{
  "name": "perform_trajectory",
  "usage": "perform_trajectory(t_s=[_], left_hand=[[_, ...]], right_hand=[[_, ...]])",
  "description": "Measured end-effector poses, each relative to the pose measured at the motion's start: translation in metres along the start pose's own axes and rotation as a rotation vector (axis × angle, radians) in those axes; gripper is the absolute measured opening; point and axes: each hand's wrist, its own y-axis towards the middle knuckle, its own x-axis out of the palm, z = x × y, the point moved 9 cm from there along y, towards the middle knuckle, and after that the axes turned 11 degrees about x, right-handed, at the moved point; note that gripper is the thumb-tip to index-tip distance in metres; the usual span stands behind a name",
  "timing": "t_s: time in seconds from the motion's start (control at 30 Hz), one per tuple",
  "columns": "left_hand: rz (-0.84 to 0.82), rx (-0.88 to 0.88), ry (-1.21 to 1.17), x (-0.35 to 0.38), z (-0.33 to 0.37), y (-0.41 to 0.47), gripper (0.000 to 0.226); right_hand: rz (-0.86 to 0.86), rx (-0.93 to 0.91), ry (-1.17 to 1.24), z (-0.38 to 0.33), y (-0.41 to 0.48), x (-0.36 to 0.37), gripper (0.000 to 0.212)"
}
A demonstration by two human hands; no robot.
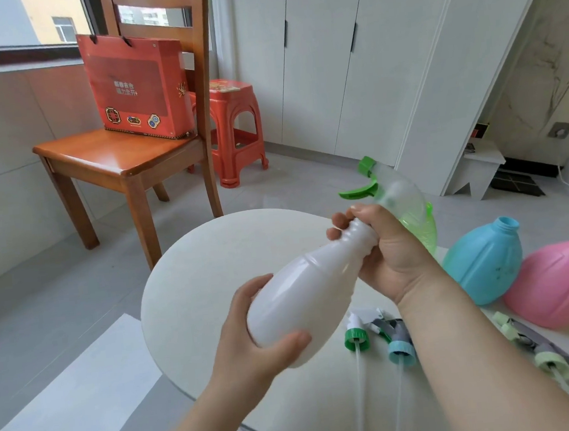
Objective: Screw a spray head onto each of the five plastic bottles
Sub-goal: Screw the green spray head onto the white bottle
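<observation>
Left hand (pixel 253 341) grips the white bottle (pixel 303 292) at its base, right hand (pixel 393 250) curls round its far-right-slanting neck; loose spray heads (pixel 355 338) lie nearer, beneath the right wrist.

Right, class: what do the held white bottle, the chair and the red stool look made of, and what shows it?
The white bottle: probably plastic, opaque, soft sheen, moulded neck ridges. The chair: wood, glossy varnish; grain and reflections on the seat. The red stool: likely moulded plastic; uniform colour, slight shine.

bare left forearm (pixel 198 425), bare right forearm (pixel 477 346)
</observation>
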Motion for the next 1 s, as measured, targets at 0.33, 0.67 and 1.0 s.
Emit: perform_trajectory(t_s=[0.33,0.67,1.0], left_hand=[[-0.088,-0.258,-0.54,0.024,-0.029,-0.014,0.083],[-0.006,-0.164,-0.61,0.013,-0.026,-0.008,0.079],[0.025,-0.076,-0.354,-0.005,-0.024,-0.007,0.105]], right_hand=[[0.042,-0.079,0.006,-0.003,0.0,0.008,0.025],[0.123,-0.1,-0.054,-0.003,0.003,0.019,0.02],[0.208,-0.072,-0.025,0.009,0.004,0.005,0.02]])
